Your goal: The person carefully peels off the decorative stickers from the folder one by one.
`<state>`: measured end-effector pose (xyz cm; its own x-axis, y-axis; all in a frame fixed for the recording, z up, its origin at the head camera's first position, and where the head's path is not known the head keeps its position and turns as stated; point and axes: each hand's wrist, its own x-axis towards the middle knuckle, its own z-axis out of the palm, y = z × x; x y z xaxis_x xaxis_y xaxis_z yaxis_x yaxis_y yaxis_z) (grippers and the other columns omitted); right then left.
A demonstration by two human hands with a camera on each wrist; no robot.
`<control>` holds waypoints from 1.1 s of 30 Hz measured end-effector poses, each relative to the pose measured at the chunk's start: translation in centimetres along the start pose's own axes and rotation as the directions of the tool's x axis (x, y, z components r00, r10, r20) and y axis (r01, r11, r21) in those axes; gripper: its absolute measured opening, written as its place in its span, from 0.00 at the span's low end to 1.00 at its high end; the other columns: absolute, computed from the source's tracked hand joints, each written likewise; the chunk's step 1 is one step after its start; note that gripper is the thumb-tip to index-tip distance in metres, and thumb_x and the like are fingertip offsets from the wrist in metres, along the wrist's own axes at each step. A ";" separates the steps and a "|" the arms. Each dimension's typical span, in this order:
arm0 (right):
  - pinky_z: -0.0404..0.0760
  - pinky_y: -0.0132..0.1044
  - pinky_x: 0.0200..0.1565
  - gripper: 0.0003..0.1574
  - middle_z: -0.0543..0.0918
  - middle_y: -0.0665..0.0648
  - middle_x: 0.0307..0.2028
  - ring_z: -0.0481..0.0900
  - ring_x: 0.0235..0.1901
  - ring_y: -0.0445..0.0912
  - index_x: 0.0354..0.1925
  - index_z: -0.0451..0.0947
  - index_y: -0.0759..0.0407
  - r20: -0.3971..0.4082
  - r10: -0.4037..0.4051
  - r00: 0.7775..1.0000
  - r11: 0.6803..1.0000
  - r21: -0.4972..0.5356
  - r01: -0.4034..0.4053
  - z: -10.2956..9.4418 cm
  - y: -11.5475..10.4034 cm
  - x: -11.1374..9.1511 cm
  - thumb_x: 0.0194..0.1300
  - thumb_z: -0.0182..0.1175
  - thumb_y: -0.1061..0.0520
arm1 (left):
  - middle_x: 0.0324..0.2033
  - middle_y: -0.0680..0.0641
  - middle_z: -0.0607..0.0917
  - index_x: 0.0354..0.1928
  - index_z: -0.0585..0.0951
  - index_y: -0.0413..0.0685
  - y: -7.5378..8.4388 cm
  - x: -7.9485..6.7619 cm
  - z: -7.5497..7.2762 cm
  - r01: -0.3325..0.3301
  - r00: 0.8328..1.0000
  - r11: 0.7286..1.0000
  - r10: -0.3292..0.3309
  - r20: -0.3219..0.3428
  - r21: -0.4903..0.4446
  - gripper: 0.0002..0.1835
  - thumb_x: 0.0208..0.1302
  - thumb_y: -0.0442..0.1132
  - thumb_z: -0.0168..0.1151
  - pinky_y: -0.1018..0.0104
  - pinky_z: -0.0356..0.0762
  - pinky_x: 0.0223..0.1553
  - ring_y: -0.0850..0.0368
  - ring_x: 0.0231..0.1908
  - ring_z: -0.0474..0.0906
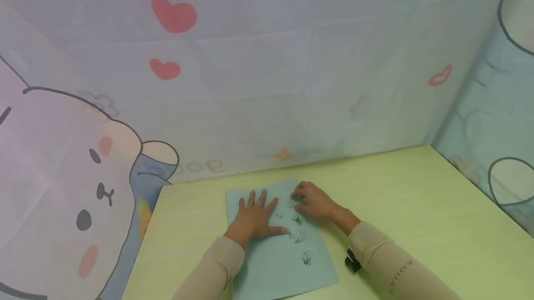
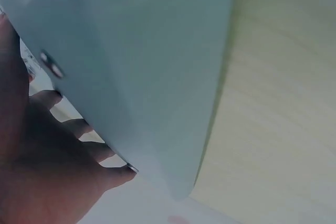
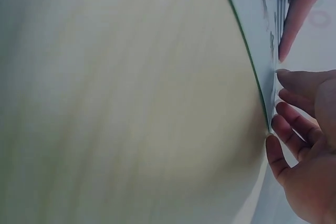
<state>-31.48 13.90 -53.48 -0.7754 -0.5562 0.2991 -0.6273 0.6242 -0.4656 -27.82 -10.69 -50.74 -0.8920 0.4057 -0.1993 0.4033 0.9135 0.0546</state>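
A light blue flat sheet (image 1: pixel 277 272) with several green leafy-looking marks (image 1: pixel 306 258) along its right side lies on the table. My left hand (image 1: pixel 252 219) rests on its upper part, palm down with fingers spread. In the left wrist view the fingertips (image 2: pixel 123 174) lie at the sheet's surface, seen edge-on. At the upper right of the sheet my right hand (image 1: pixel 314 201) touches the surface with bent fingers, beside the topmost green marks. The right wrist view shows these fingertips (image 3: pixel 281 108) apart from one another along the sheet (image 3: pixel 252 30); no held object can be made out.
A small black object (image 1: pixel 352 260) lies right of the sheet, partly behind the right sleeve. The pale yellow-green table (image 1: pixel 417 216) meets a printed cloth backdrop (image 1: pixel 292 59) at the back. More printed cloth hangs at both sides.
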 end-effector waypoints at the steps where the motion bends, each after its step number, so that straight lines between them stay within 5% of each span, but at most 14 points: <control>1: 0.79 0.54 0.57 0.16 0.83 0.61 0.49 0.81 0.51 0.57 0.51 0.87 0.67 -0.001 -0.002 1.000 1.000 -0.007 0.002 0.1 -0.1 0.1 0.66 0.71 0.61 | 0.84 0.40 0.51 0.85 0.58 0.62 0.0 0.0 0.0 0.004 1.000 1.000 -0.004 0.004 0.002 0.57 0.60 0.84 0.55 0.26 0.48 0.74 0.30 0.81 0.45; 21: 0.80 0.52 0.56 0.14 0.85 0.58 0.46 0.82 0.49 0.55 0.48 0.89 0.65 -0.011 -0.019 1.000 1.000 -0.001 0.019 0.1 -0.3 0.6 0.65 0.73 0.60 | 0.83 0.38 0.56 0.84 0.62 0.64 1.0 -0.2 -1.2 0.035 0.999 0.999 -0.035 0.018 0.003 0.57 0.57 0.82 0.62 0.26 0.52 0.73 0.28 0.80 0.49; 29: 0.81 0.53 0.52 0.14 0.84 0.58 0.44 0.82 0.46 0.54 0.46 0.90 0.64 -0.053 -0.094 0.994 0.996 -0.009 0.093 0.8 0.9 0.7 0.64 0.74 0.58 | 0.83 0.38 0.56 0.84 0.61 0.63 1.2 -0.4 -1.3 0.034 0.999 0.999 -0.034 0.017 0.011 0.56 0.59 0.81 0.62 0.26 0.52 0.73 0.28 0.80 0.49; 33: 0.80 0.54 0.53 0.13 0.84 0.59 0.44 0.82 0.46 0.55 0.46 0.90 0.65 -0.027 -0.054 0.998 0.999 -0.007 0.054 0.4 0.2 0.7 0.63 0.74 0.60 | 0.83 0.38 0.56 0.84 0.61 0.63 1.3 -0.5 -1.4 0.038 0.999 0.999 -0.038 0.022 0.017 0.56 0.59 0.81 0.62 0.26 0.52 0.73 0.28 0.80 0.49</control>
<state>-32.15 13.47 -53.68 -0.7420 -0.5738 0.3466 -0.6687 0.5974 -0.4426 -27.18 -9.63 -49.19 -0.9021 0.3698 -0.2225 0.3726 0.9275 0.0308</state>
